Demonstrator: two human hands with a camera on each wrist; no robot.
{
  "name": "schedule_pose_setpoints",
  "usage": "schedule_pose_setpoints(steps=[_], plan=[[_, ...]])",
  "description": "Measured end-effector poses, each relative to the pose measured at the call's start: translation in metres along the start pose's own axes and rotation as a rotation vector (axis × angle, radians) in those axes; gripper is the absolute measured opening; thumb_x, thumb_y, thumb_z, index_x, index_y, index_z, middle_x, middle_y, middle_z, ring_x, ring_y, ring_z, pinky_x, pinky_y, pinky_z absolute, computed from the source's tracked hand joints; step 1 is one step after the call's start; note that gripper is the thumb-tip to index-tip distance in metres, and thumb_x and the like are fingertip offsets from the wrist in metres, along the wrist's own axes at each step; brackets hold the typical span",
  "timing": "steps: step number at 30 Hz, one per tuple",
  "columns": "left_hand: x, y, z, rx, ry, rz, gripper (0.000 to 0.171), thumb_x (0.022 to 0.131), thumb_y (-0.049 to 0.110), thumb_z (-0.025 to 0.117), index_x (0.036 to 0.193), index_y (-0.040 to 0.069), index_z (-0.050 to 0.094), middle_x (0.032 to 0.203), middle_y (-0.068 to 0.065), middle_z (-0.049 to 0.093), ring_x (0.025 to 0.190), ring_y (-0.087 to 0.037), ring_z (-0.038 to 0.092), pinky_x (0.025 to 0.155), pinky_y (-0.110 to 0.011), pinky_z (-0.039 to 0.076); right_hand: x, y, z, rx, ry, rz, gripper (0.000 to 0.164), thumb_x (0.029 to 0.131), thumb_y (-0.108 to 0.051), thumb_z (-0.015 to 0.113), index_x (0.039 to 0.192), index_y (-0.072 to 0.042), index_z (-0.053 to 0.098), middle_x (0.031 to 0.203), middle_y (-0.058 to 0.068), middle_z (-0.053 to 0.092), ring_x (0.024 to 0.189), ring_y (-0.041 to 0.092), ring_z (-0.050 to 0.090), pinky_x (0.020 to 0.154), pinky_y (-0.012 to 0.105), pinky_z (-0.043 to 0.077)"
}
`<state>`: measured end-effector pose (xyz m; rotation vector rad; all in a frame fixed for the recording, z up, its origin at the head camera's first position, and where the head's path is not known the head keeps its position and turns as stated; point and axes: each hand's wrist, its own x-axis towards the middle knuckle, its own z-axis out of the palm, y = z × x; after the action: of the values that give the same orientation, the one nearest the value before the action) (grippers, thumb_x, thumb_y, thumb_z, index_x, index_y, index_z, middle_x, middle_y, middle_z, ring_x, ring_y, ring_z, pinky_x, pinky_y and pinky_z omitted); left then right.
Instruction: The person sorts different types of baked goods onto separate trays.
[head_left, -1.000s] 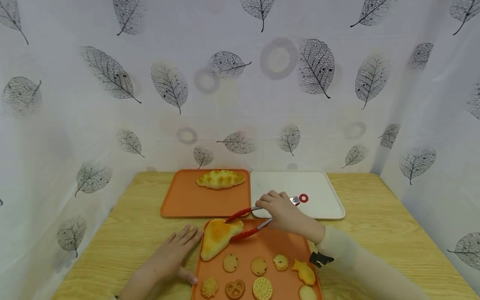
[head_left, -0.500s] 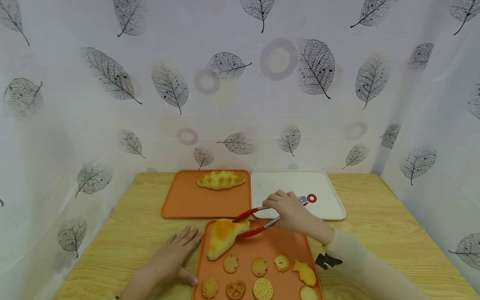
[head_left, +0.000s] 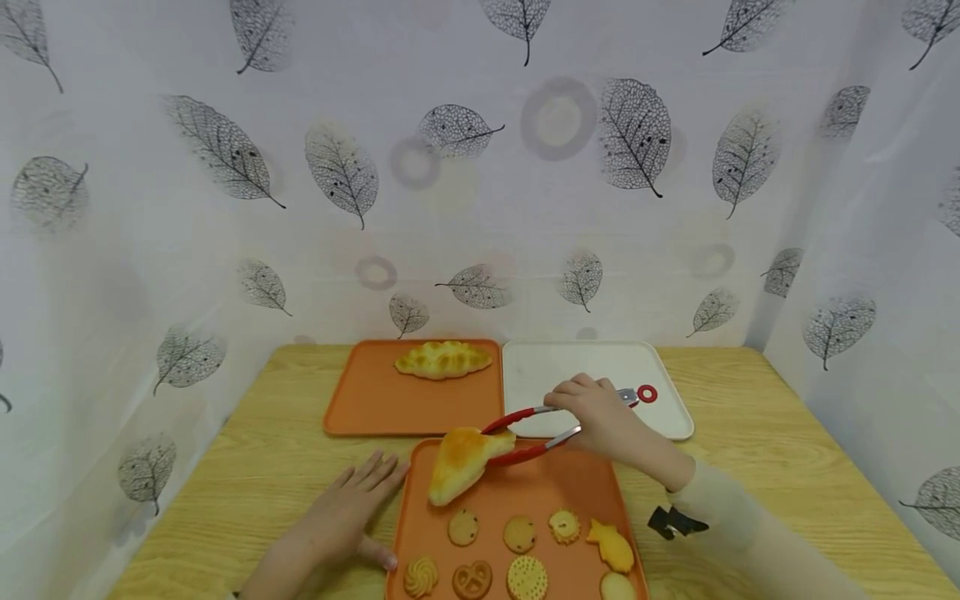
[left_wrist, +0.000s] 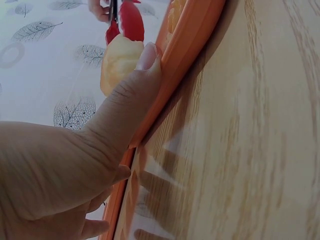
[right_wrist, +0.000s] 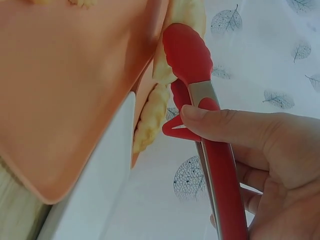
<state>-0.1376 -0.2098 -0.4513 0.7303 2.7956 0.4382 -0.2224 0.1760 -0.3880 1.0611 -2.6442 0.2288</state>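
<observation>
Right hand (head_left: 603,421) gripped the red-and-metal tongs (head_left: 525,452), thumb along one arm, other fingers round the far side. Tong tips sat either side of the golden bread piece (head_left: 459,468) at its right end. Left hand (head_left: 337,521) held nothing: fingers spread at the left side of the near orange tray (head_left: 570,483), thumb against its rim. Hands well apart.

Bread was over the far-left part of that tray, tilted, its long end pointing near-left; looked raised in the left wrist view, full clearance hard to tell. Cookies (head_left: 462,527) lay on the nearer half of the tray, a braided loaf (head_left: 442,360) on the far orange tray (head_left: 412,408) at far left, white tray (head_left: 540,367) at far right.

Handling, judged by eye: bread probably light, somewhat soft and springy, perhaps a foam model; should give a little under the tips rather than crack. Crust looked smooth, so some slip possible; ridged tips should help. Held at one end, most of the bulk was left of the grip, so it could swivel or droop near-left. Better hold: across the thicker middle, tips deep on both sides, moderate squeeze. Too hard could dent it. Cookies looked stiffer, thinner, flatter; edge pinch for those.
</observation>
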Motion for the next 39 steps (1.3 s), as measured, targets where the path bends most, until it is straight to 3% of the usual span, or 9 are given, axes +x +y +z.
schedule_pose_setpoints(steps=[7,17,33,39], plan=[[0.001,-0.001,0.001,0.01,0.002,-0.001,0.125,0.057,0.081,0.06,0.155,0.012,0.025,0.161,-0.017,0.023,0.15,-0.041,0.016,0.115,-0.067,0.021,0.001,0.009,-0.008,0.013,0.017,0.066,0.054,0.06,-0.015,0.09,0.11,-0.011,0.07,0.109,0.003,0.069,0.103,0.026,0.056,0.074,0.045,0.046],[0.001,0.0,-0.001,-0.01,-0.012,0.003,0.124,0.058,0.08,0.061,0.155,0.012,0.024,0.161,-0.017,0.024,0.15,-0.04,0.015,0.115,-0.066,0.021,0.022,0.018,-0.01,0.006,0.048,0.097,0.061,0.059,-0.02,0.093,0.114,-0.012,0.069,0.114,0.006,0.069,0.105,0.028,0.057,0.072,0.047,0.047],[-0.001,0.001,-0.002,-0.014,-0.001,0.007,0.123,0.059,0.078,0.063,0.155,0.011,0.025,0.16,-0.02,0.026,0.149,-0.043,0.017,0.113,-0.069,0.022,0.099,-0.002,-0.006,0.017,0.051,0.072,0.061,0.064,-0.026,0.091,0.119,-0.014,0.068,0.118,0.004,0.068,0.107,0.026,0.055,0.08,0.05,0.048],[0.0,0.0,-0.001,-0.014,-0.009,0.003,0.124,0.059,0.079,0.061,0.155,0.012,0.024,0.161,-0.018,0.024,0.149,-0.041,0.017,0.114,-0.068,0.022,0.125,-0.018,0.003,0.02,-0.004,0.087,0.059,0.07,-0.03,0.088,0.122,-0.016,0.066,0.122,0.003,0.066,0.112,0.025,0.054,0.085,0.049,0.047]])
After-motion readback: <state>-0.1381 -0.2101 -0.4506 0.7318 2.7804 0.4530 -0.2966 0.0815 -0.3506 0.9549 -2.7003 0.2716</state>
